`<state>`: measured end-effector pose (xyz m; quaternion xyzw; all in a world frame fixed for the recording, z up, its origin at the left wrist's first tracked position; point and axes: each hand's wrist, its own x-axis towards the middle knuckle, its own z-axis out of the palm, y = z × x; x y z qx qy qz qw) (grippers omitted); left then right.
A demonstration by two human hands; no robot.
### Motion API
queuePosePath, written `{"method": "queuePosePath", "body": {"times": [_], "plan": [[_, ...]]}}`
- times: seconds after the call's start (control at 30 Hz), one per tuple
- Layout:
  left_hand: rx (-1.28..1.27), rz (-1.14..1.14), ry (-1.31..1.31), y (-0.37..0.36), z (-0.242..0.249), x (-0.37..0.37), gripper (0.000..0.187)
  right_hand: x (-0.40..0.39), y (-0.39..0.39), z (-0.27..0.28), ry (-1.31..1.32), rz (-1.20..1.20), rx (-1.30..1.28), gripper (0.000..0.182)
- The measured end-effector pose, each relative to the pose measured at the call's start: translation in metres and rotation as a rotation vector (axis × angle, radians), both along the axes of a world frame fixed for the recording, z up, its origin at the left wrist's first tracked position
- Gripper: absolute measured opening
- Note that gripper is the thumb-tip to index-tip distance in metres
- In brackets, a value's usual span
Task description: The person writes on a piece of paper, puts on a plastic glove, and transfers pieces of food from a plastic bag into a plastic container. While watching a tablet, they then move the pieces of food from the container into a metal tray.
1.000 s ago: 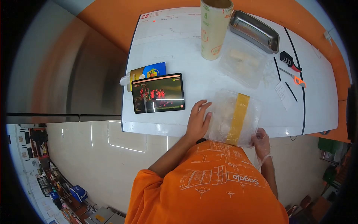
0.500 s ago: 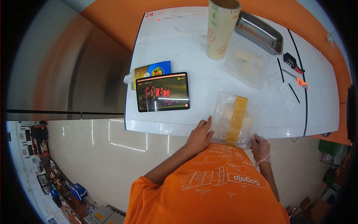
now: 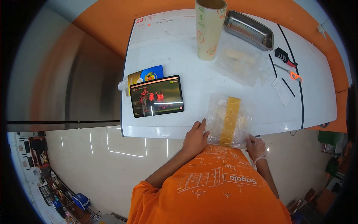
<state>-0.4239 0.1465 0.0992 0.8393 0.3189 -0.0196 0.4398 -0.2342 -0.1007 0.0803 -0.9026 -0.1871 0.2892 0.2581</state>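
- The left hand [image 3: 194, 139] lies open and flat against the left side of the clear bag [image 3: 228, 120] with the yellow band.
- The gloved right hand [image 3: 256, 147] pinches the bag's near right corner.
- Both hands should pull gently and evenly, so the bag stays flat.

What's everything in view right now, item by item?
clear bag with yellow band: 1, near table edge, between both hands
tablet: 1, black, screen on, table left
booklet: 1, yellow-blue, behind tablet
film roll: 1, upright, table far side
clear container: 1, right of roll
metal tray: 1, far side
scissors: 1, orange-handled, right
paper note: 1, white, right
table: 1, white
left hand: bare, touching bag's left edge
right hand: clear-gloved, at bag's right corner
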Motion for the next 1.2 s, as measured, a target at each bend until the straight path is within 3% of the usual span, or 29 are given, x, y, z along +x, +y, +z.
{"method": "queuePosePath", "body": {"times": [0.07,0.13,0.3,0.4,0.5,0.53,0.63,0.73,0.8,0.83,0.97,1.07,1.13,1.17,1.2], "plan": [[0.014,-0.003,-0.033,-0.002,-0.010,-0.009,0.058,0.000,-0.005,-0.002,0.039,0.069,-0.038,0.027],[-0.041,-0.017,0.012,0.000,-0.005,-0.007,0.059,-0.008,0.000,0.005,0.216,-0.092,0.043,0.026],[-0.122,-0.014,0.002,0.007,-0.011,0.001,0.061,-0.009,0.009,0.002,0.249,-0.231,0.274,0.026],[-0.309,0.063,-0.016,0.009,-0.012,0.017,0.064,0.003,0.027,-0.008,0.191,-0.279,0.332,0.027],[0.272,0.022,-0.021,0.010,0.001,0.038,0.077,0.027,0.035,-0.025,-0.194,-0.042,0.263,0.025],[0.422,0.015,-0.095,0.013,0.009,0.047,0.081,0.031,0.040,-0.027,-0.043,-0.085,0.286,0.022],[0.650,-0.093,-0.196,0.036,-0.002,0.082,0.077,0.034,0.059,-0.006,0.007,-0.051,0.229,0.020],[0.743,-0.083,-0.161,0.047,-0.029,0.100,0.072,0.036,0.070,-0.009,0.048,-0.102,0.193,0.026],[0.678,-0.096,-0.227,0.053,-0.027,0.099,0.070,0.033,0.073,-0.012,-0.150,0.027,0.224,0.033],[0.606,-0.089,-0.263,0.055,-0.026,0.099,0.068,0.034,0.076,-0.004,-0.062,0.030,0.187,0.041],[0.603,-0.089,-0.331,0.056,-0.027,0.102,0.064,0.032,0.081,-0.033,-0.052,-0.075,0.323,0.044],[0.606,-0.128,-0.363,0.065,-0.028,0.104,0.062,0.044,0.081,-0.012,-0.031,-0.025,0.273,0.045],[0.633,-0.033,-0.452,0.063,-0.017,0.108,0.061,0.055,0.075,-0.002,-0.029,0.058,0.221,0.046],[0.724,0.022,-0.508,0.055,-0.010,0.102,0.053,0.062,0.071,0.004,-0.033,0.049,0.231,0.046],[0.628,0.021,-0.509,0.039,0.009,0.096,0.044,0.067,0.066,0.018,-0.124,0.001,0.335,0.044]]}}
